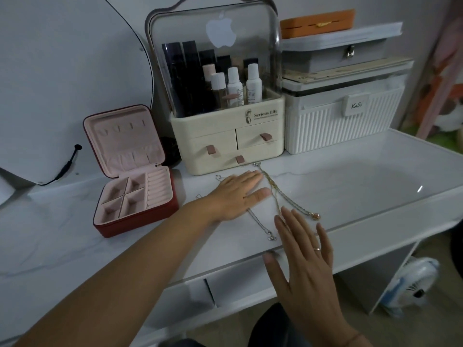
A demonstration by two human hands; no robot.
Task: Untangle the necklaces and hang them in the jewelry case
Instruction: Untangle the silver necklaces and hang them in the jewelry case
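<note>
- My left hand (pixel 231 196) lies flat, palm down, on the white desk (pixel 350 186), its fingers (pixel 253 177) straight and close together, clamped on nothing; part of a silver chain runs under the palm.
- My right hand (pixel 304 256) is held open over the desk's front edge, fingers (pixel 288 221) spread apart and empty, a thin ring (pixel 317 249) on one of them; whether the fingertips touch the chains I cannot tell.
- The tangled necklaces (pixel 274 194) lie on the desk between my two hands, in front of the cream cosmetics organiser (pixel 226 144): a gold chain (pixel 269 182) crosses a greyish chain (pixel 295 209) that ends in a small round pendant (pixel 314 216) toward the front edge.
- A silver chain (pixel 260 225) trails from under my left hand toward the front edge, ending in a small silver pendant (pixel 271 237).
- The red jewelry case (pixel 132 171) stands open toward the desk's left end, well apart from the necklaces, its pink-lined lid upright and its tray compartments bare.
- Behind it, a round mirror (pixel 70 83) leans at the back edge.
- The organiser's clear dome covers bottles and dark tubes; its three drawers are shut.
- A white ribbed box (pixel 343 118), stacked with flat cases, sits at the back right corner.
</note>
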